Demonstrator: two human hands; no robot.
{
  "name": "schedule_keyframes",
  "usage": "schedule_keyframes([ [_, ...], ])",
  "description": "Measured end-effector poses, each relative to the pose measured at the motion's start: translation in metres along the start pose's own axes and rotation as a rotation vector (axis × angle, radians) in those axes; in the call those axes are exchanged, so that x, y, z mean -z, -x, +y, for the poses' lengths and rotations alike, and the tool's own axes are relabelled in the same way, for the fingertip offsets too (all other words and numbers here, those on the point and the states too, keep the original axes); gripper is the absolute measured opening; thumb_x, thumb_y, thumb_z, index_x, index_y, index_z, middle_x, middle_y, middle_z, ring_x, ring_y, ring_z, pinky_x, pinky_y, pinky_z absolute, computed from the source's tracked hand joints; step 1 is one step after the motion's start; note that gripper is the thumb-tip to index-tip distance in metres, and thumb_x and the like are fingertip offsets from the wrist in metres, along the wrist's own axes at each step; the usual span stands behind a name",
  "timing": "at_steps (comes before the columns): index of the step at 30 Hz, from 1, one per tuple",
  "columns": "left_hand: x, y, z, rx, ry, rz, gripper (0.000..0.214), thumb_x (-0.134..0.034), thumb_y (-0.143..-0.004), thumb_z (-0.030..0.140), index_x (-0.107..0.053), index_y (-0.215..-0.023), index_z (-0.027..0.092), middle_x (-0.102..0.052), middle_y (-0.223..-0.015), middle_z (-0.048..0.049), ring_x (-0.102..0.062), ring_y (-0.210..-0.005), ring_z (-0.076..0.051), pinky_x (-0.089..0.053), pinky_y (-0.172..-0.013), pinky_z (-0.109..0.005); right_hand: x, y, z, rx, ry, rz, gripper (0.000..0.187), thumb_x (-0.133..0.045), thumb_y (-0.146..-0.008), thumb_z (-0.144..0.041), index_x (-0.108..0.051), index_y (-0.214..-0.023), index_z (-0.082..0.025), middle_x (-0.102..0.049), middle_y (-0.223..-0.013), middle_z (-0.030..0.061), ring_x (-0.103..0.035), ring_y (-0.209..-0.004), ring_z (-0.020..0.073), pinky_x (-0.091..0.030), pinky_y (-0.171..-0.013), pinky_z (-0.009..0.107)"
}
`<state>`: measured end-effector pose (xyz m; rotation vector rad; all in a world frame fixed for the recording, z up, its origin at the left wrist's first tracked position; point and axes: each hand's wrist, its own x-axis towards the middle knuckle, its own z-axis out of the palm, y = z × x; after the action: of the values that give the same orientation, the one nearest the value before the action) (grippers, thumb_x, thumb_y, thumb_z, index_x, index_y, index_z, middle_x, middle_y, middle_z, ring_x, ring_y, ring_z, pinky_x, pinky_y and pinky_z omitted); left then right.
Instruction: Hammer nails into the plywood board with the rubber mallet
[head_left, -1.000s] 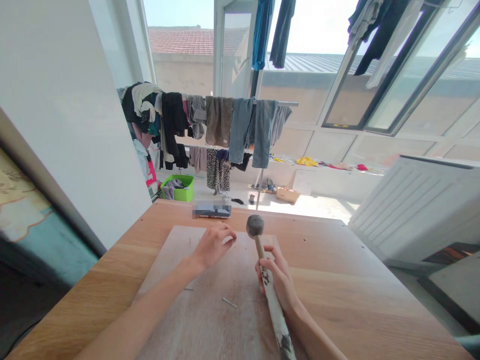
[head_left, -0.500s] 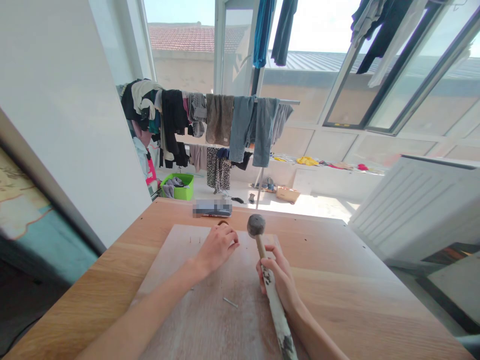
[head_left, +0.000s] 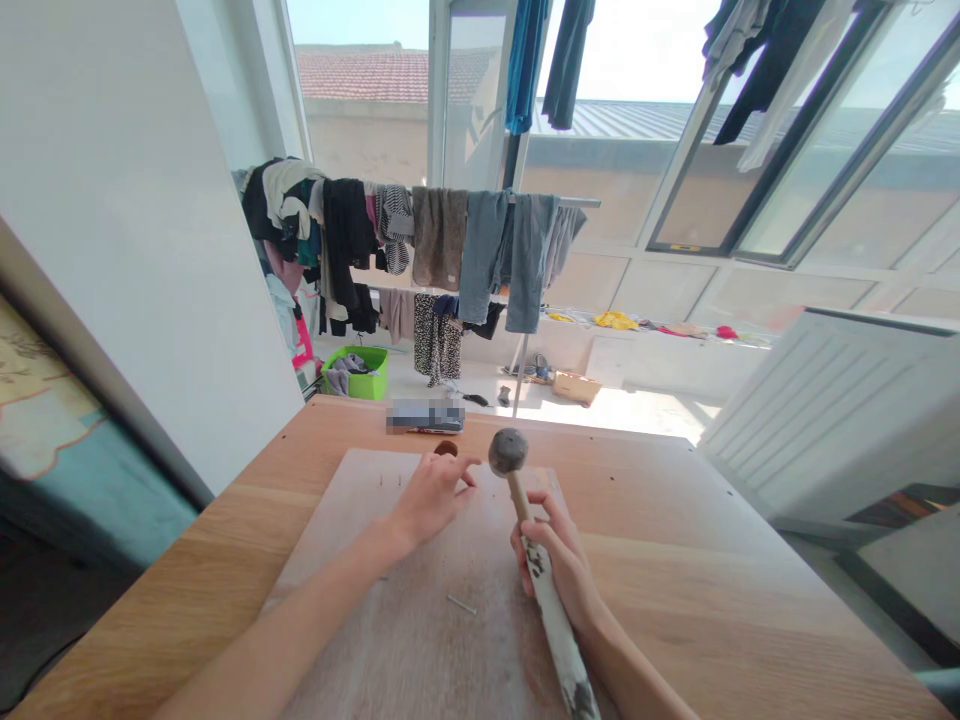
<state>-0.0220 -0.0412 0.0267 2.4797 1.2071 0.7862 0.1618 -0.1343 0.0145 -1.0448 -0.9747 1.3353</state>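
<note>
On the table (head_left: 675,560) lies a pale board (head_left: 352,640). The right hand (head_left: 561,562) is wrapped tight round a hammer (head_left: 556,625), with its head up over the board's far end. The left hand (head_left: 431,497) rests on the board just beside that head, fingertips (head_left: 466,468) pinched close; what they pinch is too small to see. One nail (head_left: 461,604) lies loose between the arms.

The left hand (head_left: 431,497) and the right hand (head_left: 561,566) are bare, with slim fingers. The left forearm (head_left: 300,620) and the right forearm (head_left: 637,685) are slender and uncovered down to the lower edge of the view. Whether sleeves begin higher up cannot be told.
</note>
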Motion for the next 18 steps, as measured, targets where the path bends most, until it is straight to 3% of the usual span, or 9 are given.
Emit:
schedule_keyframes([
  [7, -0.0041, 0.0006, -0.0034, -0.026, 0.03, 0.018, 0.056, -0.07, -0.083, 0.007, -0.05, -0.133, 0.022, -0.078, -0.091, 0.0018, -0.066, -0.102, -0.025, -0.041, -0.094, -0.041, 0.0001, 0.0025, 0.0002, -0.053, -0.005, -0.099, 0.037, -0.061, -0.08, -0.042, -0.04, -0.106, -0.025, -0.058, -0.052, -0.0101, -0.042, -0.028, 0.0081, -0.031, -0.028, 0.015],
  [14, -0.004, 0.0022, -0.0046, -0.02, 0.054, 0.019, 0.033, -0.068, -0.084, 0.007, -0.059, -0.111, 0.022, -0.077, -0.092, 0.0015, -0.067, -0.096, -0.022, -0.041, -0.091, -0.038, -0.0017, 0.0035, 0.001, -0.073, -0.011, -0.142, 0.035, -0.06, -0.08, -0.041, -0.039, -0.104, -0.025, -0.059, -0.052, -0.0101, -0.043, -0.027, 0.0085, -0.03, -0.027, 0.015],
  [18, -0.0033, 0.0011, -0.0035, -0.012, 0.069, 0.02, 0.038, -0.067, -0.081, 0.003, -0.058, -0.113, 0.022, -0.076, -0.092, 0.0015, -0.068, -0.095, -0.022, -0.041, -0.091, -0.037, -0.0036, 0.0039, -0.0011, -0.094, 0.005, -0.146, 0.035, -0.059, -0.079, -0.041, -0.039, -0.103, -0.025, -0.059, -0.052, -0.01, -0.044, -0.027, 0.0092, -0.03, -0.027, 0.015],
])
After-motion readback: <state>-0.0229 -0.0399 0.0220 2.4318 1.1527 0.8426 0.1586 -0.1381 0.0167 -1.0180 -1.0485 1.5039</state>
